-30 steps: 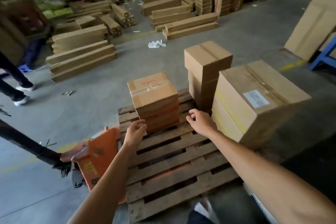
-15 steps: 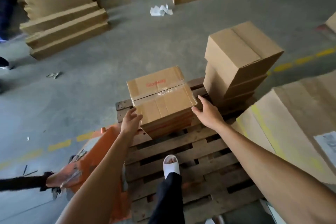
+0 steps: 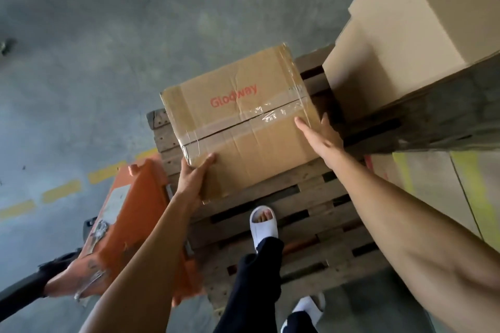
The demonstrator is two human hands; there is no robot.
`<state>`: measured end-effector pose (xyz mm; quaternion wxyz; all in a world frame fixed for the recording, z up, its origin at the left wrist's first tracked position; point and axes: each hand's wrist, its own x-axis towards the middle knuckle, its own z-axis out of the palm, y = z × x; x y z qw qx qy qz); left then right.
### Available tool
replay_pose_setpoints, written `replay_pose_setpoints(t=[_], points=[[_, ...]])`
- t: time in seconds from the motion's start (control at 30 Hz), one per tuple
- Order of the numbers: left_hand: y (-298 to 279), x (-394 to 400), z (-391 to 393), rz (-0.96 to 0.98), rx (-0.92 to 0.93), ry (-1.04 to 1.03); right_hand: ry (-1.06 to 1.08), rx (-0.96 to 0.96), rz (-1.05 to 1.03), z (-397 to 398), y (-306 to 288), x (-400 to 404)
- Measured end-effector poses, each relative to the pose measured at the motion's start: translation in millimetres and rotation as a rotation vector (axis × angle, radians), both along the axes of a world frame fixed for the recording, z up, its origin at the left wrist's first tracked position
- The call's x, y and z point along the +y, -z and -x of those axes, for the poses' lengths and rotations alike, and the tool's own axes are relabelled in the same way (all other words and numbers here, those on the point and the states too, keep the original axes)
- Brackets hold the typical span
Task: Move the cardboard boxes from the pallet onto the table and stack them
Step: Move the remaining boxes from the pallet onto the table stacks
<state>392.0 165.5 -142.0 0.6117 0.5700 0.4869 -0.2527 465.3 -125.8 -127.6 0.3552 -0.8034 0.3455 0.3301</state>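
Down at the fingers, the left hand [image 3: 193,180] clasps the near left corner of the taped cardboard box [image 3: 240,119] printed "Glodway", thumb on top, while the right hand [image 3: 320,136] lies flat and spread against its right edge. That box sits on the wooden pallet [image 3: 284,224], where a white-sandalled foot [image 3: 263,223] stands. Plain stacked boxes [image 3: 400,43] crowd close on the right. An orange pallet jack [image 3: 130,222] adjoins the pallet's left side, on grey concrete floor [image 3: 108,35] with dashed yellow markings.
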Motion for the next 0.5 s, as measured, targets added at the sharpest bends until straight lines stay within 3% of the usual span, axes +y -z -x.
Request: replay_pose_setpoints(t=[0.1, 0.23, 0.4, 0.5], points=[[5.0, 8.6, 8.5, 0.047, -0.003, 0.019, 0.095, 0.061, -0.002, 13.2, 8.8, -6.0], [5.0, 9.1, 10.6, 0.047, 0.013, 0.071, 0.244, 0.082, -0.159, 25.0, 12.6, -11.8], [-10.5, 5.0, 12.6, 0.037, 0.009, 0.064, 0.201, 0.075, -0.312, 48.1, -6.5, -29.2], [-39.2, 4.4, 21.2, 0.042, 0.01, 0.106, 0.191, -0.051, -0.343, 72.5, -36.0, -37.4]])
